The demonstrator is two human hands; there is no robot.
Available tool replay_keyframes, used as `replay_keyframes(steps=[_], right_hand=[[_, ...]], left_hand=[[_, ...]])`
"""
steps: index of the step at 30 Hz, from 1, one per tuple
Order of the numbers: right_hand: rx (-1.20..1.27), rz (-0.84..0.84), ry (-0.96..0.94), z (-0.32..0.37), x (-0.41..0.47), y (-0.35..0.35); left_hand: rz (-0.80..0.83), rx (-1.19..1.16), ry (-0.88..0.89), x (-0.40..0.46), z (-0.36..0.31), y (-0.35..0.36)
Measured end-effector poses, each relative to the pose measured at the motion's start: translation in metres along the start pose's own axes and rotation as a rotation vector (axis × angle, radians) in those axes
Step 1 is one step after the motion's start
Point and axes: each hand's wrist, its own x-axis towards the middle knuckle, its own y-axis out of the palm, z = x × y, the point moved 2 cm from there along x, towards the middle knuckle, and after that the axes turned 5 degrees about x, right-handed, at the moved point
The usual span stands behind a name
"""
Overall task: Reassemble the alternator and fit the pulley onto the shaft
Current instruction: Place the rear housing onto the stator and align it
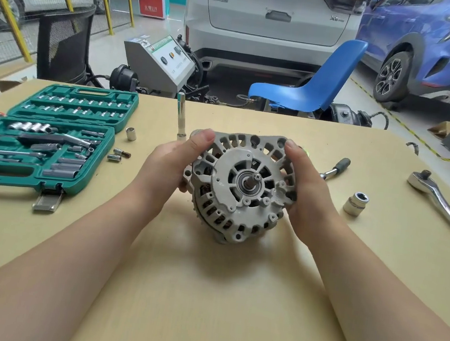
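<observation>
**Alternator held, shaft bare**

Socket case (43, 136) lies open at left. Left hand (174, 161) and right hand (301, 185) grip the alternator (240, 189) on opposite sides above the table (203, 295), shaft (255, 178) facing up, likely for pulley fitting. No pulley identifiable. Ratchet (438, 199) at right.

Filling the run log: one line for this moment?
left hand grips alternator | right hand grips alternator | shaft bare

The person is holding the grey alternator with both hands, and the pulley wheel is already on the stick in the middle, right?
Not quite. Both hands, left and right, do hold the alternator, but the head view shows its shaft bare, with no pulley on it.
</observation>
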Motion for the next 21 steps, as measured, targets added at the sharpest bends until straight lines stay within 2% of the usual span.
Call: replay_keyframes(steps=[8,16,19,21], right_hand=[[-0.023,-0.013,0.041,-0.001,0.002,-0.003],[-0.119,0.001,0.001,-0.003,0.009,-0.013],[-0.083,-0.066,-0.045,0.000,0.011,-0.019],[-0.065,-0.136,-0.082,0.002,0.012,-0.025]], left_hand=[[-0.037,0.085,0.023,-0.001,0.000,0.002],[-0.084,-0.026,0.153,-0.002,0.003,0.002],[-0.124,-0.046,0.207,-0.001,0.005,-0.002],[-0.220,-0.090,0.233,0.000,0.005,-0.009]])
